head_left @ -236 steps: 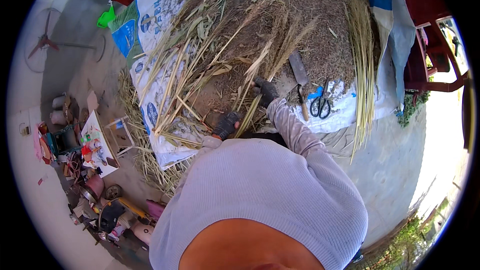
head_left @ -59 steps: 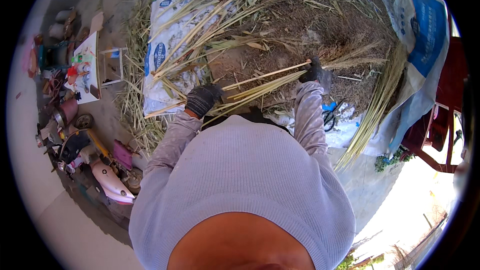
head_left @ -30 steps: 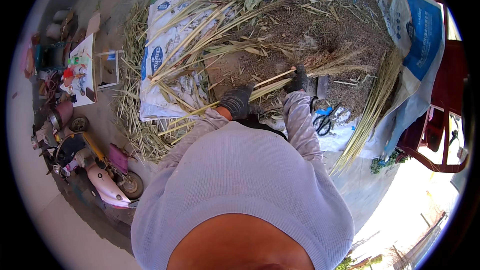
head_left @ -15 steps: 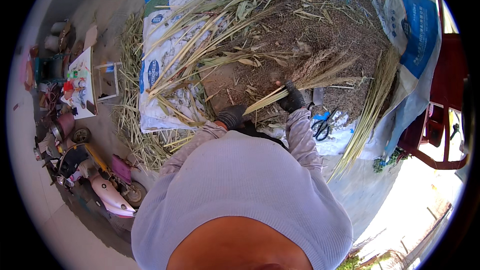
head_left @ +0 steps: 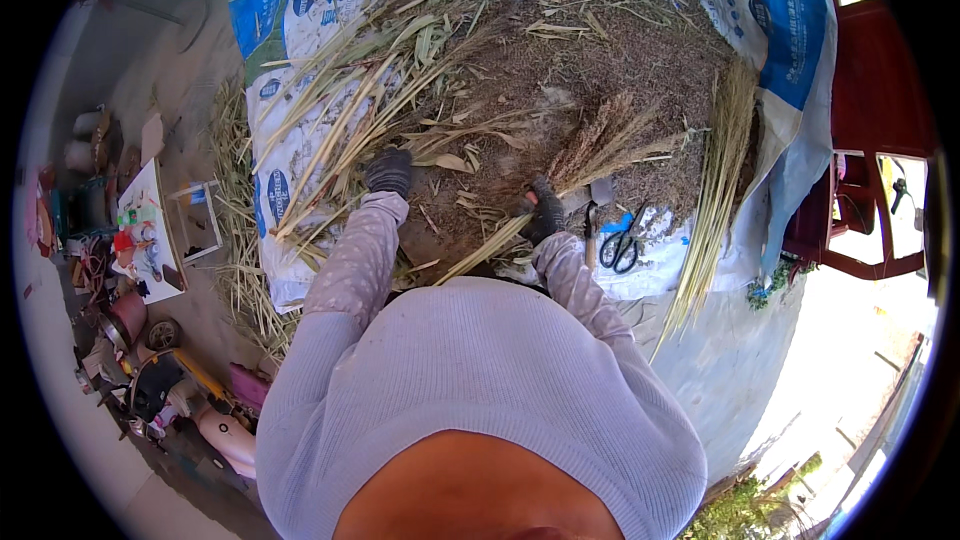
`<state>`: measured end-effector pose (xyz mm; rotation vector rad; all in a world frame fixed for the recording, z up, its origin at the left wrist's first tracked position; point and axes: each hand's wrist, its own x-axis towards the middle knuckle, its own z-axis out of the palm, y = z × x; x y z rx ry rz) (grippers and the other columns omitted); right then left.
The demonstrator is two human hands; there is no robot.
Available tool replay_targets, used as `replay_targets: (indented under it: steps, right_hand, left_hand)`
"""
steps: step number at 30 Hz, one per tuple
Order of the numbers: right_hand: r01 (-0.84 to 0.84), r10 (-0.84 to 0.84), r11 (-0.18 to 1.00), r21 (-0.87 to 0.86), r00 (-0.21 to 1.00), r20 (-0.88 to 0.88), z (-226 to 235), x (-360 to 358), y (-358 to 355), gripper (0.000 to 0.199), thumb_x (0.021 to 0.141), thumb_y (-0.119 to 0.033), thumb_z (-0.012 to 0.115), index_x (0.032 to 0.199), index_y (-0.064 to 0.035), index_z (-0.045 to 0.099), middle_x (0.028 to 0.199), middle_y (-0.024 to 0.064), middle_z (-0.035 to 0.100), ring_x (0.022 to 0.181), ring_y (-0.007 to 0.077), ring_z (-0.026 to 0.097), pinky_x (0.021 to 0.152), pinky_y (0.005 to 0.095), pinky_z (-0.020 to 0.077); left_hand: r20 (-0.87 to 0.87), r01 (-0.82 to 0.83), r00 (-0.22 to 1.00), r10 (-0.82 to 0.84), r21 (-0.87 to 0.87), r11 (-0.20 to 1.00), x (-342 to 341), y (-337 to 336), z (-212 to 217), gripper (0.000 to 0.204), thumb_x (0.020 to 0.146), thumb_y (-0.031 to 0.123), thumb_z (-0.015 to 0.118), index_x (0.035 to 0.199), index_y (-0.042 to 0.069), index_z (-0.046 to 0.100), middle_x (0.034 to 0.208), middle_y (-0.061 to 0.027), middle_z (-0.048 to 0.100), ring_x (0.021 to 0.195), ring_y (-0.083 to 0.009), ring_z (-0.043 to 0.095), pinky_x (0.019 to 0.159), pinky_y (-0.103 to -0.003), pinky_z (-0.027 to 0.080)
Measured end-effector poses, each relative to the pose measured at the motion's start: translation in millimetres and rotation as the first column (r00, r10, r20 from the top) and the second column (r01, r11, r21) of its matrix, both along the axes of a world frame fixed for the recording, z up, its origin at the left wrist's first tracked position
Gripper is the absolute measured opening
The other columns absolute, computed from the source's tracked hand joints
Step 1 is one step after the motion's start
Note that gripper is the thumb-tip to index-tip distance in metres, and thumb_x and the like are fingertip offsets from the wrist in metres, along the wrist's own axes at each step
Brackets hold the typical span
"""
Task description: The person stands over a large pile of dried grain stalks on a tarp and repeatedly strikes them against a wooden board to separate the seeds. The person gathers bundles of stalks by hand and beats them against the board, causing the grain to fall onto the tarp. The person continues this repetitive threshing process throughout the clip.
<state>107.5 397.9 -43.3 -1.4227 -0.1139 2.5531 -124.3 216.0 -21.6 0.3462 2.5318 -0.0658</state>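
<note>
My right hand (head_left: 543, 212), in a dark glove, is closed around a small bundle of dry seed-head stalks (head_left: 600, 155). Its brushy heads fan out to the upper right, and the pale cut ends point down-left toward my body. My left hand (head_left: 389, 172), also gloved, is on or just over the near part of a pile of loose stalks (head_left: 345, 140); its fingers are too unclear to read. Black-handled scissors (head_left: 619, 251) and a tool with a wooden handle (head_left: 590, 240) lie just right of my right hand.
Loose brown seeds (head_left: 640, 50) cover much of the white-and-blue sacks (head_left: 785, 30). A longer bundle of stalks (head_left: 715, 210) lies at the right. Dark red wooden furniture (head_left: 880, 90) stands beyond it. Stripped stalks (head_left: 235, 230) litter the floor left, near a motorbike (head_left: 225, 435).
My left hand has moved from the cut ends of the bundle up and left to the loose stalks. My right hand keeps its hold on the bundle. The view has shifted somewhat.
</note>
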Motion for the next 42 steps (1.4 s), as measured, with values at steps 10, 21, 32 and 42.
replay_targets:
  steps: [10,21,32,42]
  right_hand:
    - [-0.116,0.106,0.990,-0.078,0.987,-0.121,4.4,-13.6,-20.0,0.024,0.083,-0.025,0.058,0.071,-0.0133,0.042,0.053,0.0016,0.037,0.042,0.0140,0.036,0.041,0.0288,0.0353]
    - [-0.234,0.244,0.963,0.137,0.968,-0.060,4.8,-15.2,-31.3,0.012,0.084,-0.020,0.051,0.085,-0.0090,0.055,0.067,0.0032,0.056,0.052,0.0153,0.050,0.048,0.0273,0.0447]
    - [0.051,-0.079,0.973,0.226,0.990,0.117,-38.0,15.3,33.8,0.010,0.083,-0.020,0.048,0.084,-0.0110,0.052,0.070,0.0041,0.055,0.053,0.0161,0.048,0.046,0.0288,0.0420]
    - [0.033,-0.063,0.981,0.193,0.986,0.153,-33.1,12.6,64.0,0.010,0.082,-0.023,0.053,0.083,-0.0133,0.050,0.073,0.0021,0.053,0.061,0.0172,0.050,0.054,0.0314,0.0443]
  left_hand:
    - [-0.040,0.124,0.992,-0.120,0.488,0.864,82.3,-35.5,38.2,0.034,0.082,0.028,0.052,0.107,0.005,0.057,0.106,-0.0191,0.056,0.099,-0.0348,0.052,0.087,-0.041,0.040]
    - [0.111,0.257,0.939,-0.327,0.406,0.877,147.1,-54.5,44.1,0.036,0.083,0.035,0.047,0.101,0.007,0.058,0.098,-0.0156,0.059,0.091,-0.0325,0.056,0.079,-0.042,0.043]
    - [0.078,0.142,0.989,-0.125,-0.264,0.954,124.2,-315.0,31.6,0.027,0.079,0.037,0.052,0.089,0.013,0.059,0.082,-0.0127,0.062,0.081,-0.0312,0.060,0.068,-0.045,0.046]
    - [-0.153,-0.360,0.921,0.359,0.020,0.933,73.8,-421.8,19.1,0.033,0.079,0.032,0.053,0.108,0.017,0.056,0.099,-0.0159,0.060,0.094,-0.0327,0.057,0.078,-0.044,0.045]
